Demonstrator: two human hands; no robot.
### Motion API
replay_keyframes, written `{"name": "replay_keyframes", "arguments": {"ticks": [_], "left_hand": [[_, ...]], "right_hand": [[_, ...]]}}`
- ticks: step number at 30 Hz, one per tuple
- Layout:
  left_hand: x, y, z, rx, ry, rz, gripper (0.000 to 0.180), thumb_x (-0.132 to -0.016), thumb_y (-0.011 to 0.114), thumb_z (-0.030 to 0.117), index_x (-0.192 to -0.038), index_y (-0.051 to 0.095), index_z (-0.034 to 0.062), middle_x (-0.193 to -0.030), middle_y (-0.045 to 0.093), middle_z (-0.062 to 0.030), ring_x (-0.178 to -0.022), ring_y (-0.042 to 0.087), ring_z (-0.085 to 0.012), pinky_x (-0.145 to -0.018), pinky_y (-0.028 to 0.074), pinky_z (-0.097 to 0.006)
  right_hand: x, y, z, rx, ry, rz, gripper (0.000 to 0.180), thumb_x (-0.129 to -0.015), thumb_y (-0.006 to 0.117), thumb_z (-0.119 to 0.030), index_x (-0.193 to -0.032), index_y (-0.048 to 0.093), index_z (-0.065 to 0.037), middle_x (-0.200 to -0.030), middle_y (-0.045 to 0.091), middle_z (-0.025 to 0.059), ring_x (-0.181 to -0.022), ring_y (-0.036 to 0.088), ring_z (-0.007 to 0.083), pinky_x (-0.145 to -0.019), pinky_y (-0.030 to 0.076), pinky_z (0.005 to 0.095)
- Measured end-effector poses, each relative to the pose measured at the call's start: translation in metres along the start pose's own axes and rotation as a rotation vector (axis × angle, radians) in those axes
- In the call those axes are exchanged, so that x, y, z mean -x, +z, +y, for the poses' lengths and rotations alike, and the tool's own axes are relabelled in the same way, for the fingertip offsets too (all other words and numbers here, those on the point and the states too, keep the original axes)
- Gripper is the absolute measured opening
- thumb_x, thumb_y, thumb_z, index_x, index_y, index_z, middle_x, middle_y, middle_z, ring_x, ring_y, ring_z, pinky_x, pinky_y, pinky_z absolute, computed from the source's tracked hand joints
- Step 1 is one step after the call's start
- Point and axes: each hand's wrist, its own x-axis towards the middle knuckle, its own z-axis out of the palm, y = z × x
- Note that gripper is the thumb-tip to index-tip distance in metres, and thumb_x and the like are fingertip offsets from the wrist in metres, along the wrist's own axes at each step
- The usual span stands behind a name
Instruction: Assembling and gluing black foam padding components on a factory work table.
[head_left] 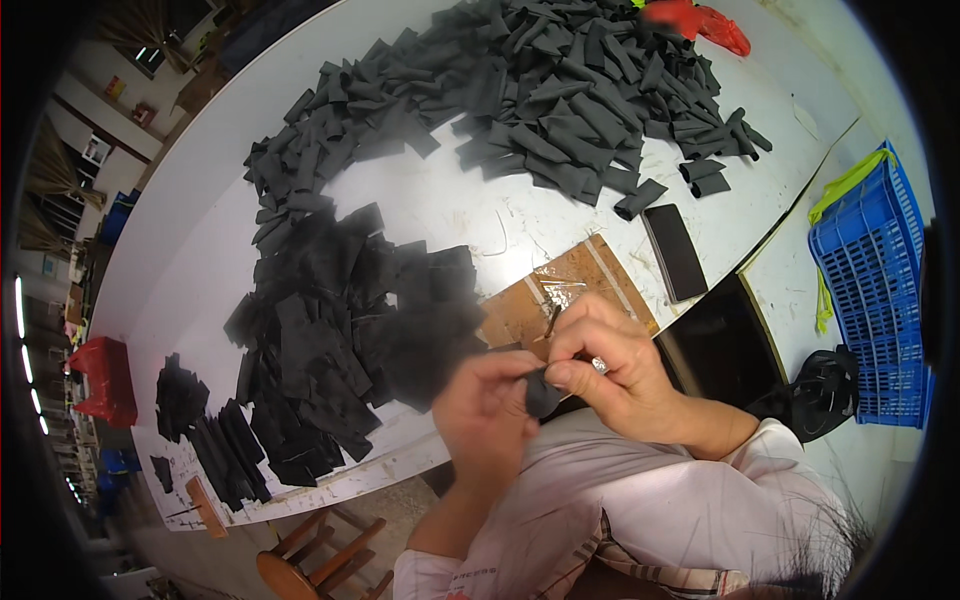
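Note:
Close to my body, both hands meet over a small dark grey fabric piece (541, 396). My left hand (484, 405), slightly blurred, pinches its left side. My right hand (618, 368) is closed at its upper edge, thumb and forefinger together. A thin dark pointed tool (552, 320) sticks up by the right fingers, and something shiny shows below them; I cannot make out its kind. Just beyond lies a brown wooden board (600, 262) with thin shiny metal pieces on it. Left of my hands spreads a heap of flat dark fabric pieces (310, 350).
Rolled dark fabric tubes (570, 110) form a large pile at the far side of the white table (410, 195). A black phone-like slab (675, 253) lies right of the board. Farther right stands a blue plastic basket (870, 290). A red bag (103, 380) and a wooden stool (315, 560) are left.

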Motion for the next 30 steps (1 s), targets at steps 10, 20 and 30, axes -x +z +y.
{"name": "replay_keyframes", "arguments": {"ticks": [10, 20, 30], "left_hand": [[-0.048, -0.011, -0.047, 1.307, -0.754, -0.096, 0.030, -0.083, 0.034, 0.002, -0.111, 0.043, -0.0051, -0.076, 0.057, -0.0129, -0.030, 0.028, -0.0031, -0.027, 0.021, -0.018], [-0.056, -0.015, -0.036, 1.560, -0.660, -0.288, 0.030, -0.086, 0.031, 0.003, -0.113, 0.043, -0.0026, -0.077, 0.052, -0.0067, -0.036, 0.029, -0.0014, -0.030, 0.021, -0.014], [-0.029, 0.023, -0.020, 0.423, -0.206, -0.098, 0.035, -0.081, 0.048, 0.002, -0.114, 0.036, -0.0036, -0.074, 0.056, -0.0101, -0.037, 0.034, -0.0018, -0.033, 0.023, -0.015]], "right_hand": [[-0.012, -0.021, 0.079, -0.812, 0.729, -0.213, 0.018, -0.083, 0.054, -0.021, -0.073, 0.054, -0.005, -0.061, 0.045, -0.0036, -0.052, 0.035, 0.0039, -0.045, 0.028, 0.0177], [-0.038, -0.017, 0.072, -0.757, 0.598, -0.365, 0.018, -0.083, 0.055, -0.018, -0.070, 0.051, -0.006, -0.060, 0.044, -0.0036, -0.050, 0.035, 0.0032, -0.044, 0.027, 0.0170], [-0.042, -0.029, 0.083, -0.853, 0.569, -0.540, 0.019, -0.082, 0.054, -0.020, -0.071, 0.052, -0.005, -0.059, 0.042, -0.0033, -0.052, 0.037, 0.0038, -0.047, 0.031, 0.0174]]}}
